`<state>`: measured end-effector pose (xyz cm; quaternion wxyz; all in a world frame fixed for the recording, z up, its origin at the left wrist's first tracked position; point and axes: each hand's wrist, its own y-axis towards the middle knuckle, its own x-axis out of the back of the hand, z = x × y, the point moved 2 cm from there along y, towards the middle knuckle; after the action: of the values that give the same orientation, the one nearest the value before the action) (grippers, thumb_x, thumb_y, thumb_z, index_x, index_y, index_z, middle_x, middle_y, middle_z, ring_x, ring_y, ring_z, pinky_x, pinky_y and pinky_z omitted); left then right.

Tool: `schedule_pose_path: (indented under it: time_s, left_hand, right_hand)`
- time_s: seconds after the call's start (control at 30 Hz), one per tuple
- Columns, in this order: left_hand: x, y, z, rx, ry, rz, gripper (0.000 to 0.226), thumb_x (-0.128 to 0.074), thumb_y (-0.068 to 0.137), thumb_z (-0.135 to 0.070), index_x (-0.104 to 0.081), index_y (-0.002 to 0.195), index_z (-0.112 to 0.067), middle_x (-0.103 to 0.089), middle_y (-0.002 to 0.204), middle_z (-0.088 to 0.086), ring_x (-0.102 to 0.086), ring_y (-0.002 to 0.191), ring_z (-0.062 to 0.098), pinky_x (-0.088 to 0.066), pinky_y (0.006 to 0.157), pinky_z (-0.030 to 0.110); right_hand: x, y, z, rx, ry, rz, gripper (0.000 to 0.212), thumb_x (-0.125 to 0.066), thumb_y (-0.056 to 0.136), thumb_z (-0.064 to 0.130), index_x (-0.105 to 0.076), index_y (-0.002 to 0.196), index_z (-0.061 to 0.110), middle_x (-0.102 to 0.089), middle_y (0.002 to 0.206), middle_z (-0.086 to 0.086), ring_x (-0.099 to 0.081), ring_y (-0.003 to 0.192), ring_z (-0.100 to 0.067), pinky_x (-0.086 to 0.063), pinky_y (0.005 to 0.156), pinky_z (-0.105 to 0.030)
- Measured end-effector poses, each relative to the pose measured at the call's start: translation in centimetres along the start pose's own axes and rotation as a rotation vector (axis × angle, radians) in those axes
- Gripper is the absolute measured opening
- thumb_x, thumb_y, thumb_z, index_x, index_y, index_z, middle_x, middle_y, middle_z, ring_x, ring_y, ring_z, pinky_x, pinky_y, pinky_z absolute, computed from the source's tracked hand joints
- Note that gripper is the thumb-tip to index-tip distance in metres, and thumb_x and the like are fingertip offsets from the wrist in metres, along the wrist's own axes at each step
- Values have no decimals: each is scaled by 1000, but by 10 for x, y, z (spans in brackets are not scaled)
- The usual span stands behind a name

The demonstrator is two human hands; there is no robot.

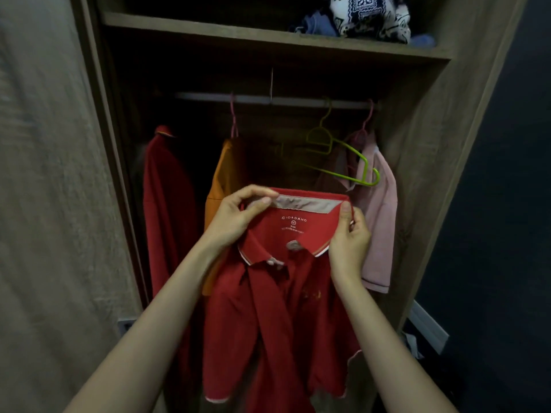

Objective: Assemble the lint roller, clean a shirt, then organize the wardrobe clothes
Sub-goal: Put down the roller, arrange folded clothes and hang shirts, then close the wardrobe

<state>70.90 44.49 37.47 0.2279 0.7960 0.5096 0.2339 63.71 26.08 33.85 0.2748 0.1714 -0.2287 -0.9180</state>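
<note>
I hold a red polo shirt point(277, 323) up in front of the open wardrobe, its collar towards me and the size label showing. My left hand point(238, 216) pinches the left end of the collar between thumb and fingers. My right hand point(350, 236) grips the right end of the collar, thumb on top. The shirt's body hangs down between my forearms. No lint roller is in view.
On the wardrobe rail point(268, 99) hang a dark red shirt point(167, 204), an orange shirt point(220, 180) and a pink shirt point(378, 219) on pink hangers, plus a bare green hanger point(343, 162). Folded patterned clothes point(363, 16) lie on the shelf above. A curtain point(44, 204) hangs at left.
</note>
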Motion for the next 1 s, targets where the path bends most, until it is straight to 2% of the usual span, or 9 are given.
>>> schedule_pose_path:
  time_s: [0.1,0.2,0.33,0.47,0.53,0.6,0.73,0.87,1.0]
  left_hand:
    - [13,-2,2,-69,159,45,28,-65,86,3,-74,89,-23,-62,83,-9,-52,82,-6,-39,82,10]
    - [22,-3,12,-108,350,10,48,-60,83,13,-77,90,-31,-51,91,6,-51,87,2,-40,84,11]
    - [26,-11,24,-215,749,-13,63,-55,78,13,-70,112,-38,-49,102,-4,-50,94,3,-45,80,15]
    - [22,-18,29,-165,976,44,72,-51,80,7,-51,137,-38,-44,125,0,-53,109,16,-52,70,29]
    - [23,-16,29,-119,886,140,80,-46,77,14,-45,142,-33,-35,147,1,-43,131,18,-46,92,21]
    - [25,-13,22,-7,592,269,85,-38,74,24,-45,142,-26,-27,156,-4,-26,144,6,-25,106,6]
    - [23,-11,5,180,75,305,79,-35,77,29,-49,137,-20,-50,141,-13,-42,130,-10,-30,109,9]
    - [18,-6,7,227,-191,214,72,-46,71,20,-60,126,-24,-61,133,-12,-50,131,6,-39,108,20]
    - [10,5,5,259,-356,160,74,-50,60,8,-58,131,-13,-61,135,0,-56,126,13,-46,100,19]
  right_hand:
    - [3,11,7,22,7,-2,36,-45,98,43,-55,73,19,-55,63,-2,-52,60,-18,-47,60,-42]
    - [4,18,15,35,49,10,37,-46,96,46,-56,72,20,-54,62,-1,-51,61,-18,-46,60,-42]
    - [4,21,20,4,99,39,38,-45,89,59,-61,75,27,-58,67,-1,-56,67,-21,-50,65,-44]
    - [7,24,21,-6,128,43,39,-45,94,52,-60,77,21,-56,70,-7,-54,67,-22,-50,65,-43]
    - [9,26,16,-34,163,49,44,-46,94,52,-59,80,13,-58,72,-9,-56,68,-22,-51,67,-43]
    - [10,29,10,-48,178,53,52,-46,90,58,-57,81,8,-56,73,-11,-55,68,-25,-50,66,-45]
    - [12,31,-1,-94,241,63,49,-50,89,59,-58,74,13,-57,76,-13,-54,71,-26,-49,70,-45]
    - [13,34,-7,-121,244,102,46,-50,93,51,-59,79,8,-60,78,-14,-58,75,-27,-51,75,-48]
    - [16,39,-15,-118,203,177,48,-47,97,41,-60,88,-5,-61,77,-15,-58,74,-26,-50,73,-41]
